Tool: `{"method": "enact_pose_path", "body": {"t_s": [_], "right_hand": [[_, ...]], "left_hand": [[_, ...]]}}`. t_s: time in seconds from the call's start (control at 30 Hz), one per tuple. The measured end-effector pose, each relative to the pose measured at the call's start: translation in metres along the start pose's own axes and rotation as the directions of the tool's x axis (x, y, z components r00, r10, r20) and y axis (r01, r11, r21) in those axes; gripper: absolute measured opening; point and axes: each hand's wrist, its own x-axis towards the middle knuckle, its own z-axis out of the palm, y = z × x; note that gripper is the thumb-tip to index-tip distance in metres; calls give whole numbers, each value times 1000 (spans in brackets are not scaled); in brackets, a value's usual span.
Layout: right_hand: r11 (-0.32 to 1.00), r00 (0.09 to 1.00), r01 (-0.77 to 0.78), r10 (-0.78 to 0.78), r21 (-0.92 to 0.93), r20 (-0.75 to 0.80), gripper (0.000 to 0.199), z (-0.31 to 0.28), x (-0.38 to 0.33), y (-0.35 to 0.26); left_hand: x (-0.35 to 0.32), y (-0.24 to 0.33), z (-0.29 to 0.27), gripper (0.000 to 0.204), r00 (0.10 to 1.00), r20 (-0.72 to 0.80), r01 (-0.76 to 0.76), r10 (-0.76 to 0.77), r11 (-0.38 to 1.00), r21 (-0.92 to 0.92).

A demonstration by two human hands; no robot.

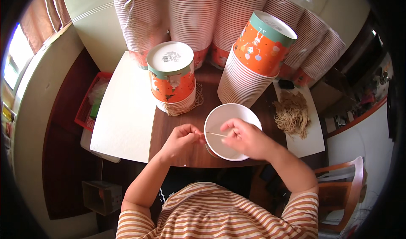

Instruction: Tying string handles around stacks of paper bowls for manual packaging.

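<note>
A white-lined paper bucket (220, 117) stands at the table's near edge, its mouth tilted toward me. Just outside its left rim, my left hand (182, 141) is closed in a pinch on one end of a thin tan string (217, 134). The string runs taut across the rim to my right hand (249, 141), whose fingers are closed on it above the bucket's mouth. Whether the string passes through a hole in the rim is too small to tell.
Beyond the bucket stand a short stack of orange-and-green buckets (171, 80) with string loops at its base, and a taller stack (249, 70). Plastic-wrapped stacks (194, 19) line the back. A heap of tan strings (292, 114) lies right; a red basket (86, 108) sits left.
</note>
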Motion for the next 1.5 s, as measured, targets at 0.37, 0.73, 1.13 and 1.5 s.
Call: {"method": "enact_pose_path", "body": {"t_s": [0.37,0.73,1.13,1.5], "right_hand": [[924,899,325,-368,-200,-238,8,80,-44,47],[905,728,368,-424,-215,-538,8,118,-31,75],[934,722,345,-325,-90,-611,9,119,-21,74],[939,815,343,-317,-37,-485,9,104,-30,65]], "left_hand": [[-41,-59,15,11,960,271,102,74,807,-582],[-48,-63,38,4,978,90,-174,191,971,-166],[-65,-56,49,13,924,-73,-286,374,806,518],[-47,-35,42,32,772,280,-492,571,256,832]]}}
